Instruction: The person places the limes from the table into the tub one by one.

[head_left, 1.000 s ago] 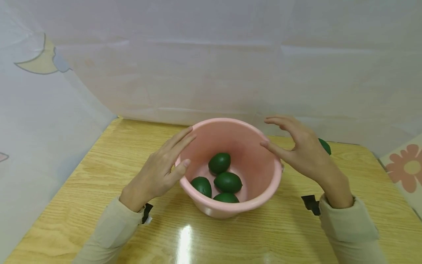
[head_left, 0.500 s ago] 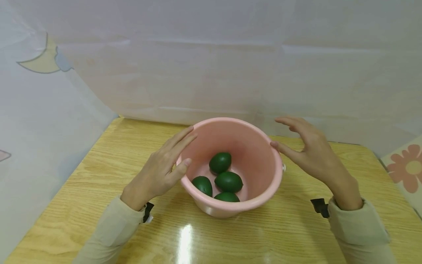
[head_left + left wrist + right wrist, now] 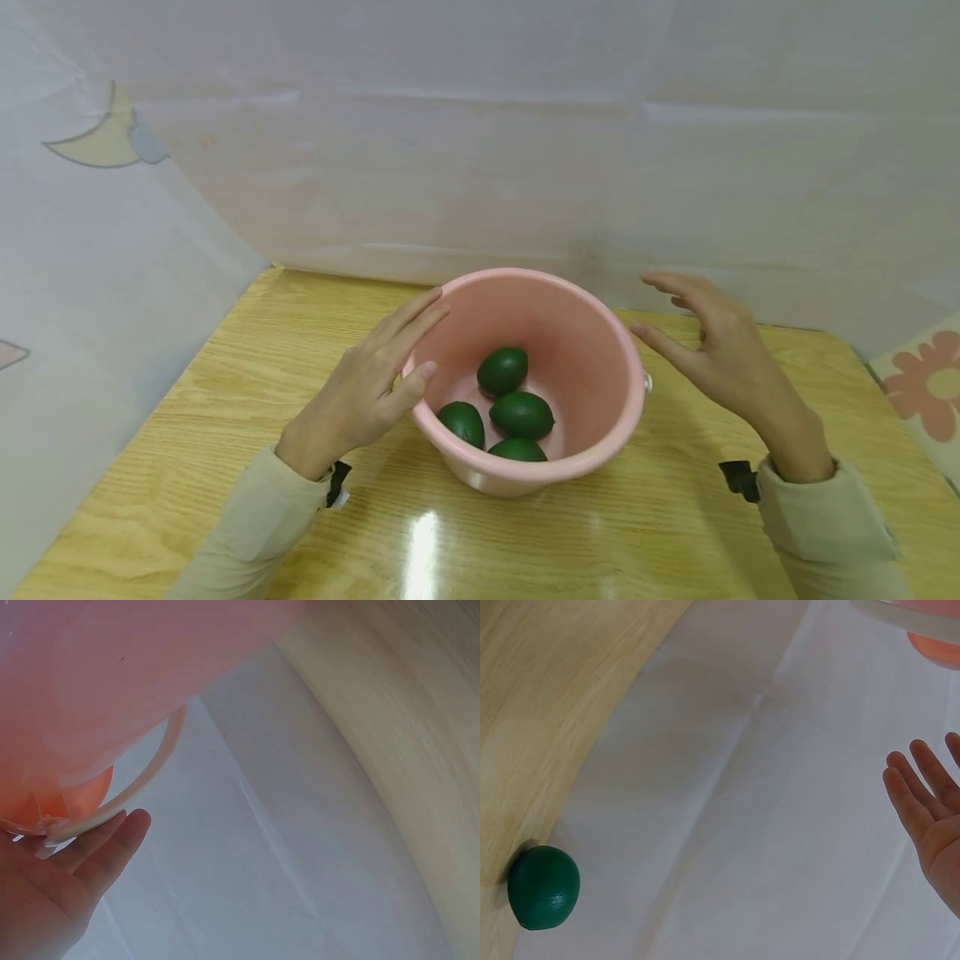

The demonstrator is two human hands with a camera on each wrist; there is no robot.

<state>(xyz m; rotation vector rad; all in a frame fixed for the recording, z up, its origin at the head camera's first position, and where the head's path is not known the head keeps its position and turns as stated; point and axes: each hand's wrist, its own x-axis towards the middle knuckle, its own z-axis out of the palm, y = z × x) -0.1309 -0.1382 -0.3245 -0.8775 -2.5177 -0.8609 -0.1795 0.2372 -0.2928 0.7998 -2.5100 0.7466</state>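
Note:
A pink bucket [image 3: 504, 479] stands on the wooden table, with several dark green limes [image 3: 521, 415] in its bottom. My left hand [image 3: 358, 398] rests at the bucket's left rim, its fingers fairly straight. In the left wrist view its fingers [image 3: 120, 851] lie beside the pale bucket handle [image 3: 150, 765]; the thumb is hidden there. My right hand [image 3: 723, 358] is in the air to the right of the bucket, apart from the rim, with nothing in it. One more lime [image 3: 544, 888] lies on the table in the right wrist view; the right arm hides it in the head view.
The wooden table [image 3: 225, 400] reaches back to a pale wall covering [image 3: 465, 167] with printed moon and flower shapes. A white knob [image 3: 648, 382] sticks out on the bucket's right side.
My right hand has moved away from the bucket rim to the right, now covering the lime seen behind it earlier. The left hand and the bucket stay nearly still.

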